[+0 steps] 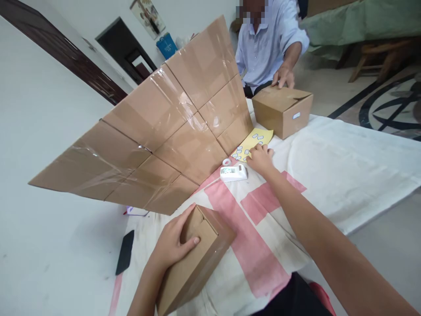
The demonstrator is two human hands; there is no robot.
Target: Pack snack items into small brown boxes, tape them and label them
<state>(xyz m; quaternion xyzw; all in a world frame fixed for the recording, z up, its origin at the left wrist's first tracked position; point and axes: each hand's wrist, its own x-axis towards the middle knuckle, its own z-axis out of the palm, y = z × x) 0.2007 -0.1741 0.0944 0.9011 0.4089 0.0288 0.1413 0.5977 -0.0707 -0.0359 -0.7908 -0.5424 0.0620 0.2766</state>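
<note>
The near box under the left hand is showing matt brown cardboard, with a faint tape sheen on its side. The stacked cartons are presenting the same cardboard, overlaid with clear glossy tape that is reflecting light and wrinkling in places. The yellow sheet at the right hand is reading as smooth paper carrying white labels. The dispenser is showing glossy white plastic. The table cover is appearing as matt cloth, creasing softly
</note>
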